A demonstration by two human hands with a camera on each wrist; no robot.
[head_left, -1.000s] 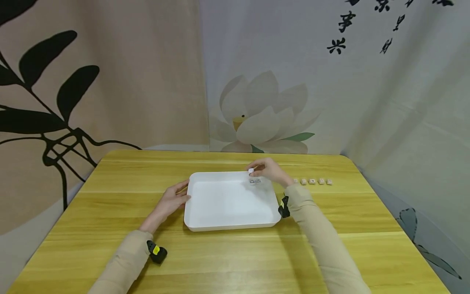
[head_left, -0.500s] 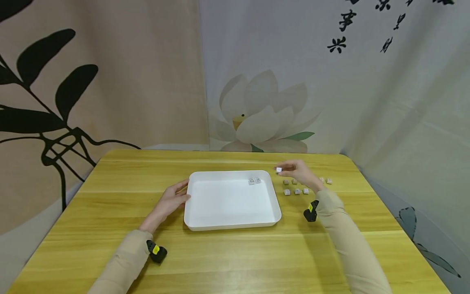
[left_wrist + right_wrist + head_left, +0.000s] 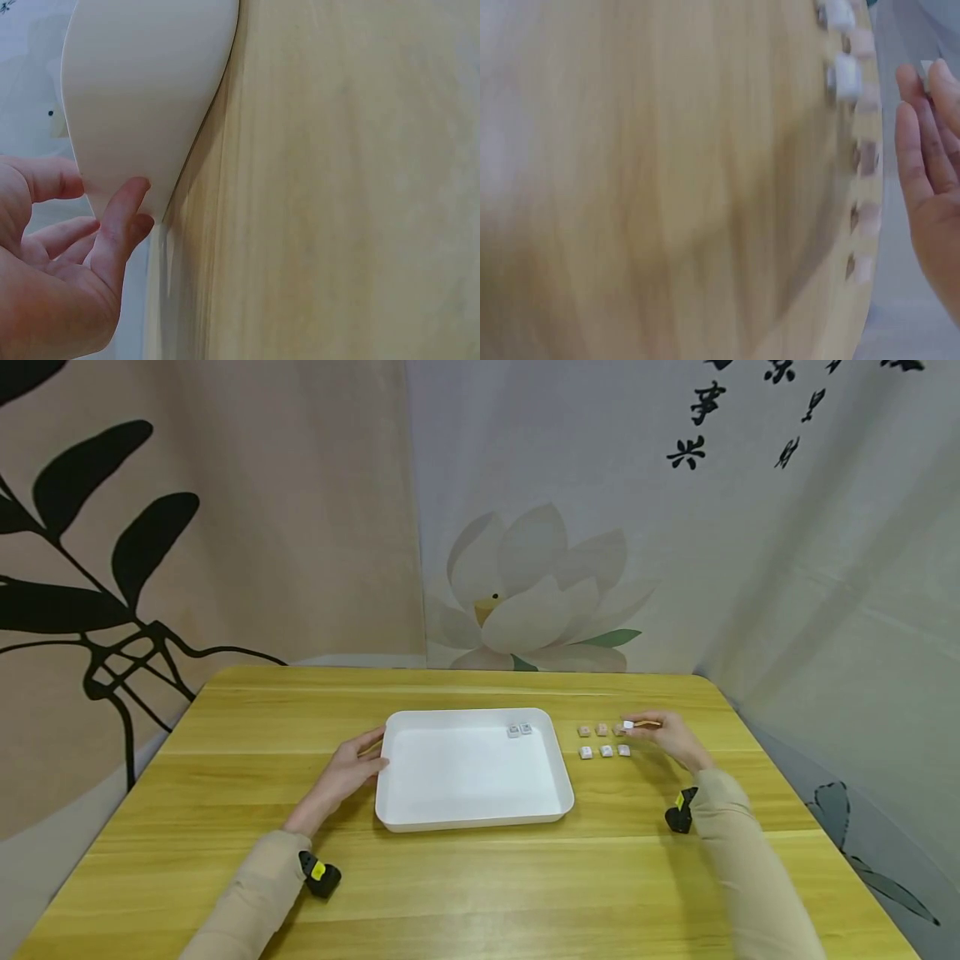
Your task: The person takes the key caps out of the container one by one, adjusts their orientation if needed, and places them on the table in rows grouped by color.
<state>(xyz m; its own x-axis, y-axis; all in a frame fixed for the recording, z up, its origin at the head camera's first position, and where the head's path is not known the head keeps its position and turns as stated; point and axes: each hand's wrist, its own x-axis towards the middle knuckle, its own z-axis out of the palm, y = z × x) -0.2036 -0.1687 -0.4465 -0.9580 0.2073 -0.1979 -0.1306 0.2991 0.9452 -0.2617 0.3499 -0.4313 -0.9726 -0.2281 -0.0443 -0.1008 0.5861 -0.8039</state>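
In the head view my right hand (image 3: 669, 737) pinches a small white keycap (image 3: 628, 725) between thumb and fingertips, over the right part of the back row of keycaps. The right wrist view has this hand (image 3: 934, 161) at its right edge, the pinched keycap partly hidden behind the fingers. My left hand (image 3: 352, 768) lies against the left side of a shallow white tray (image 3: 472, 823). Seen from the left wrist, that hand's (image 3: 82, 255) thumb and fingertips touch the outer wall of the tray (image 3: 150, 90) near its rim. Two keycaps (image 3: 519, 730) sit side by side in the tray's far right corner.
Right of the tray, three white keycaps (image 3: 607, 751) form a front row. Behind them runs a row of pinkish keycaps (image 3: 602, 729), partly hidden by my right hand. Everything stands on a wooden table (image 3: 480, 893), with a printed curtain (image 3: 300, 527) behind its far edge.
My right hand has moved right from above the tray's far right corner, carrying the keycap, to the back row of keycaps. The left hand and tray have stayed put.
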